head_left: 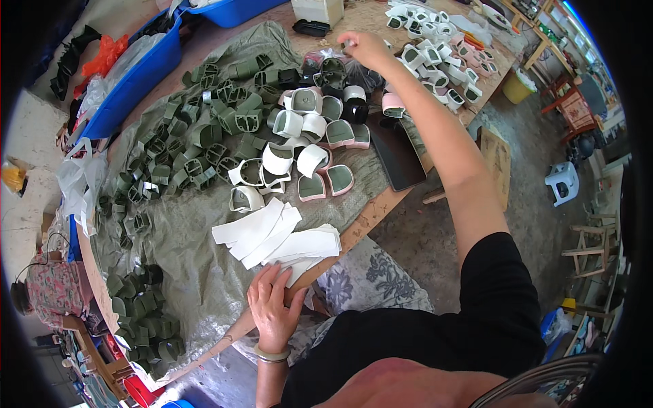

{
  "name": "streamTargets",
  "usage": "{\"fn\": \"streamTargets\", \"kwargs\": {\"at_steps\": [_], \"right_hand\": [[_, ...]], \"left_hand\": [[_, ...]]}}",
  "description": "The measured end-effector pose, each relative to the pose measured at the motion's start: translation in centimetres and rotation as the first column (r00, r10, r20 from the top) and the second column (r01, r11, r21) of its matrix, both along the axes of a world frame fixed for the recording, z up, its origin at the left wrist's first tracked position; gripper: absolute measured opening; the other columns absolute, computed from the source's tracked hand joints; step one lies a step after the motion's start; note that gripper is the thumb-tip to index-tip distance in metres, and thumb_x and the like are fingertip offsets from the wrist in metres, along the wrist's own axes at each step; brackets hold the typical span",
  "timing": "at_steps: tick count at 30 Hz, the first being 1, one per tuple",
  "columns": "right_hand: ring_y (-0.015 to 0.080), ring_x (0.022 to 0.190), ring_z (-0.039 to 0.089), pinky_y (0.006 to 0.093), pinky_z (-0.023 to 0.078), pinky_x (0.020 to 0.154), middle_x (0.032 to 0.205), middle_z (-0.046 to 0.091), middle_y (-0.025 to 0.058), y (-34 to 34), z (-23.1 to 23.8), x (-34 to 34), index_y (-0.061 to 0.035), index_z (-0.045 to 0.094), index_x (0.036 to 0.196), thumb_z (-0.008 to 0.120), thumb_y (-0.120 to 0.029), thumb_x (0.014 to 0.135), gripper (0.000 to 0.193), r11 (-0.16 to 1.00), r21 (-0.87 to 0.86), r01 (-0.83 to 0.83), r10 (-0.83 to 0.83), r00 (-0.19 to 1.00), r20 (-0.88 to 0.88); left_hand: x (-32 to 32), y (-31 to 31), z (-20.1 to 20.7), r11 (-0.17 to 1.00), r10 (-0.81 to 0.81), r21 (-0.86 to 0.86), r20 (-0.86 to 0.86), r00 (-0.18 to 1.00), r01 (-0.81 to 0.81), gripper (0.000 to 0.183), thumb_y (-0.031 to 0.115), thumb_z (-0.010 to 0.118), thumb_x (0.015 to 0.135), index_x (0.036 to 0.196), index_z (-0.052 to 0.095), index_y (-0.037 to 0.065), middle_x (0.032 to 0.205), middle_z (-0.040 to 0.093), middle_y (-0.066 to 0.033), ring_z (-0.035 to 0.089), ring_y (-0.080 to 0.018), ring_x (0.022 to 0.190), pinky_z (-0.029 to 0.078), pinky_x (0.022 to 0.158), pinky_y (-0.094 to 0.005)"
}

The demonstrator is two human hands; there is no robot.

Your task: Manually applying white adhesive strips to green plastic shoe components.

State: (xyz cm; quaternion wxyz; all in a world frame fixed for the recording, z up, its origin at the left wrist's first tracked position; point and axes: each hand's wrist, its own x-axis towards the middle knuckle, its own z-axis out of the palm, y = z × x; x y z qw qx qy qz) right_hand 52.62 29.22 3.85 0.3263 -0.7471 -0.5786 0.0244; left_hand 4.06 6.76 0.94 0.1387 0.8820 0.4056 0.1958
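Note:
My left hand [273,309] lies at the near table edge, fingers stretched out, with the fingertips at the bottom of a fanned stack of white strips [262,234]. My right arm reaches to the far side, where my right hand [367,51] is closed, its fingers pinched round something small and pale that I cannot make out. Below that hand sits a clear plastic bag [318,60] beside a dark green strap piece. White and pink looped shoe-upper pieces [303,102] with green linings stand in a group between my hands. Many dark green strap pieces [231,112] spread to their left.
A green woven sheet [204,238] covers much of the wooden table. Next to its right edge lies a dark flat rectangular thing [398,153]. More white and pink pieces [435,61] sit at far right. Blue tubs [139,81] stand far left; a white stool [562,182] is on the floor.

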Motion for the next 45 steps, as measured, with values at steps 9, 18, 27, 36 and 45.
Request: {"fn": "streamTargets", "kwargs": {"at_steps": [9,18,27,36,45], "right_hand": [[0.0359,0.084,0.066,0.0427,0.052,0.077,0.088,0.069,0.0162,5.3,-1.4,1.0,-0.0118,0.073,0.096,0.063,-0.021,0.081,0.02,0.977,-0.21,0.028,0.041,0.949,0.313],[0.0183,0.067,0.066,0.0338,0.05,0.066,0.072,0.07,0.0062,2.9,4.5,2.7,-0.017,0.074,0.101,0.062,-0.026,0.084,0.022,0.971,0.232,0.051,-0.05,0.999,-0.009],[0.0289,0.068,0.065,0.04,0.049,0.065,0.073,0.067,0.0148,1.0,10.8,3.1,-0.0101,0.072,0.084,0.059,-0.02,0.084,0.017,0.926,0.373,0.063,-0.144,0.971,0.193],[0.0062,0.057,0.05,0.0232,0.04,0.052,0.069,0.062,-0.0018,-6.8,21.7,-12.9,-0.0048,0.072,0.097,0.059,-0.011,0.089,0.016,0.88,0.4,-0.255,0.294,0.955,-0.039],[0.0021,0.072,0.056,0.0189,0.039,0.063,0.079,0.065,-0.0061,-5.3,16.6,-24.8,-0.0154,0.071,0.11,0.057,-0.02,0.092,0.023,0.595,0.216,-0.774,0.8,0.545,-0.252]], "left_hand": [[0.3,0.1,0.2,1.0,-0.003,-0.023,0.038,0.999,0.004,0.046,0.014,0.078,0.067,0.11,0.062,0.007,0.122,0.055,-0.0097,0.05,-0.0331,0.117,0.039,0.098,-0.0451],[0.1,-0.1,0.1,1.0,0.006,0.006,0.047,0.999,-0.006,0.045,0.017,0.076,0.069,0.111,0.062,0.008,0.122,0.056,-0.0093,0.051,-0.0333,0.115,0.039,0.097,-0.0452],[0.3,-0.6,-0.1,0.999,-0.022,0.037,0.098,0.995,0.018,0.041,0.017,0.074,0.072,0.111,0.062,0.009,0.121,0.056,-0.0092,0.051,-0.0322,0.113,0.039,0.096,-0.0438],[-1.8,0.2,-0.3,0.993,0.033,-0.116,0.359,0.933,0.01,0.038,0.01,0.068,0.079,0.116,0.06,0.004,0.116,0.059,-0.0137,0.054,-0.0333,0.11,0.043,0.094,-0.0408],[-5.3,4.3,7.9,0.938,0.045,0.198,0.743,0.668,-0.284,0.038,0.005,0.054,0.092,0.13,0.053,0.006,0.126,0.057,-0.0109,0.056,-0.0206,0.112,0.043,0.095,-0.0319]]}}
